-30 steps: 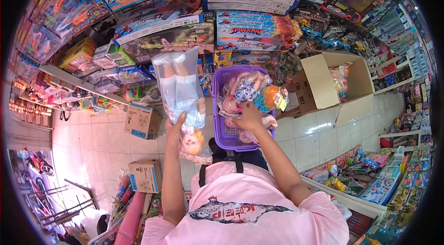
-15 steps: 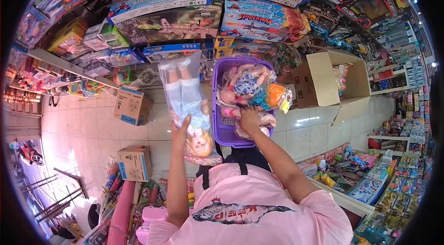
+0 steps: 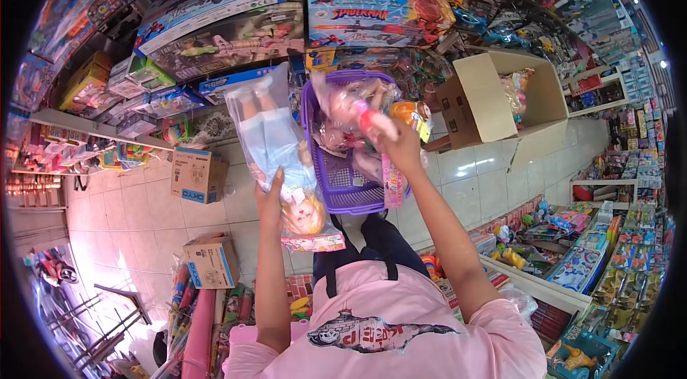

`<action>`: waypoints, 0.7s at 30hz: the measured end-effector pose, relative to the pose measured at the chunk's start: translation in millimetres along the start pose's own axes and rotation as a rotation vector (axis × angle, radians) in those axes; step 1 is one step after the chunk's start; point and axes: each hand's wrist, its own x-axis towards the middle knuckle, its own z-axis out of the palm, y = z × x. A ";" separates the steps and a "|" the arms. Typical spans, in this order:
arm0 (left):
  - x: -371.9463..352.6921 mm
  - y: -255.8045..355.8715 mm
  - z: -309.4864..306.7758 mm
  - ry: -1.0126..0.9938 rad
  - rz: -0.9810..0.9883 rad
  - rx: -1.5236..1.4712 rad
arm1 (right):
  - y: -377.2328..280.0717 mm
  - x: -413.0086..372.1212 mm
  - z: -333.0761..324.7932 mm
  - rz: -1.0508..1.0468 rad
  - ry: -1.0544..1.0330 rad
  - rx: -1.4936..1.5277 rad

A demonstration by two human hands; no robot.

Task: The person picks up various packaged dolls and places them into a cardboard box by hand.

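My left hand [image 3: 269, 201] grips a blond doll in light blue clothes [image 3: 275, 143], sealed in a clear plastic bag. The doll is head down, with a pink printed card at the bag's lower end. Over the purple basket [image 3: 351, 205], my right hand [image 3: 402, 148] is closed on another bagged doll [image 3: 352, 113], pink and smeared by motion. A pink card strip hangs below that hand. Inside the basket lie more bagged toys, partly hidden, and an orange-topped item [image 3: 409, 113] sits by its right rim.
An open cardboard box [image 3: 465, 103] holding bagged toys stands right of the basket. Two small cartons [image 3: 198, 175] are on the tiled floor at left. Boxed toy guns [image 3: 379, 15] are stacked ahead, and a low toy display [image 3: 565, 257] is at lower right.
My right hand has lifted a bagged doll up from among the toys in the basket, exposing more of the basket's bottom. My left hand keeps its doll. The view has shifted slightly.
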 end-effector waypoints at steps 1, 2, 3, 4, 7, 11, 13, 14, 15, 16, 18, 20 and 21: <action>-4.2 2.6 6.4 0.008 0.027 0.004 | -0.9 -3.2 -10.1 0.010 0.138 0.253; -8.8 4.9 13.0 -0.002 0.036 0.013 | -2.2 -6.8 -22.1 0.018 0.281 0.507; -14.0 6.7 20.2 -0.019 0.022 -0.032 | -7.4 -11.9 -37.5 0.016 0.296 0.515; -20.2 8.0 28.8 -0.040 0.007 -0.075 | -12.3 -18.5 -53.9 0.003 0.390 0.746; -43.4 9.5 61.0 -0.062 0.008 -0.118 | 12.4 -39.6 -95.8 -0.017 0.507 1.106; -77.5 4.1 114.3 -0.151 0.044 -0.121 | 40.2 -87.5 -156.9 -0.004 0.526 1.310; -92.3 -2.0 143.2 -0.191 0.058 -0.122 | 63.9 -118.4 -178.8 0.063 0.492 1.422; -100.0 -4.9 159.2 -0.217 0.064 -0.118 | 76.0 -133.4 -187.3 0.071 0.529 1.419; -108.3 -7.9 175.2 -0.256 0.087 -0.102 | 90.3 -147.8 -195.2 0.057 0.554 1.421; -115.9 -11.9 190.4 -0.295 0.108 -0.085 | 106.2 -162.5 -202.5 0.083 0.554 1.413; -127.1 -20.9 217.5 -0.331 0.107 -0.055 | 135.8 -190.6 -214.1 0.144 0.560 1.427; -141.0 -30.8 244.6 -0.366 0.106 -0.019 | 164.6 -219.5 -228.2 0.168 0.603 1.462; -148.6 -35.4 257.4 -0.382 0.107 -0.007 | 175.9 -234.9 -233.5 0.204 0.622 1.496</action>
